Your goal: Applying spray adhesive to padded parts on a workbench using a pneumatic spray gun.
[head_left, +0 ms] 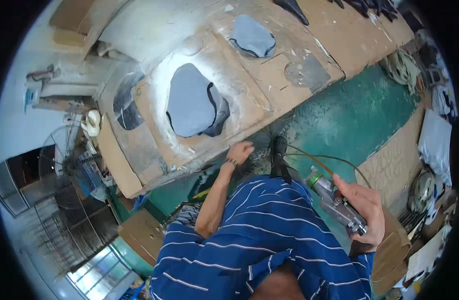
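Note:
In my right hand (362,202) I hold a metal spray gun (334,200) with a green ring near its front end, fingers wrapped round it. A thin hose (314,159) runs close by it. My left hand (239,151) hangs just off the front edge of the worktable, fingers curled in and nothing visible in them. Closest to it on the table lies a grey rounded panel (189,102) with black strips along parts of its edge. A darker piece (218,120) shows partly from under it. Farther back rests a smaller, similar grey panel (253,36).
Cardboard (239,75) covers the worktable, whitened around the larger panel. Dark flat pieces (129,115) lie at its left, black items (292,10) at the far edge. A fan (64,150) and wire racks (59,225) stand left. Bags and cartons (389,255) line the right side.

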The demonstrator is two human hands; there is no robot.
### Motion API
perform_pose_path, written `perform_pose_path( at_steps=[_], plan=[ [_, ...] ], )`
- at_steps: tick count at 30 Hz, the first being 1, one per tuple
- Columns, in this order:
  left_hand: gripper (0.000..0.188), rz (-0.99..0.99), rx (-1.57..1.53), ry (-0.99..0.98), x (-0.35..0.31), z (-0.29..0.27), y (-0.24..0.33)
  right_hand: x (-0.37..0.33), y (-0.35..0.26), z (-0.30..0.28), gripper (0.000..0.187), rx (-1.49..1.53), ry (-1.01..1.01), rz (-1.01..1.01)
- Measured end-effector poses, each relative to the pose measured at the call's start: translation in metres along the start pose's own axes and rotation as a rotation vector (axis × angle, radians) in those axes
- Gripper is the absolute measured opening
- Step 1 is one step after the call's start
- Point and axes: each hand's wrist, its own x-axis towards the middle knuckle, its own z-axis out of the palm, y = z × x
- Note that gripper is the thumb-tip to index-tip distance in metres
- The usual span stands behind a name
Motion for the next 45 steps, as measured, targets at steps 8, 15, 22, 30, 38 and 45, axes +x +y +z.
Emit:
perform_pose_path(
  at_steps=[8,15,22,30,38,45],
  plan=[
    [0.024,-0.323,0.734,-0.675,-0.225,0.068,-0.252,0.021,-0.043,0.034,0.068,-0.163,0.085,-0.059],
    [0.030,-1.165,-0.892,0.108,-0.283,0.118,-0.271,0.029,-0.091,0.082,0.068,-0.216,0.105,0.004],
    [0.024,-0.916,-1.101,0.193,-0.261,0.118,-0.324,0.022,-0.147,0.143,0.069,-0.444,0.135,-0.103],
    [0.020,-0.750,-0.861,0.341,-0.250,0.077,-0.336,-0.003,-0.199,0.225,0.063,-0.562,0.196,-0.117],
    [0.029,-0.360,-0.975,0.613,-0.226,0.020,-0.317,-0.040,-0.236,0.262,0.071,-0.669,0.093,-0.203],
    [0.033,-0.009,-0.706,0.986,-0.177,-0.149,-0.188,-0.079,-0.240,0.258,0.073,-0.675,-0.040,-0.242]
  ],
)
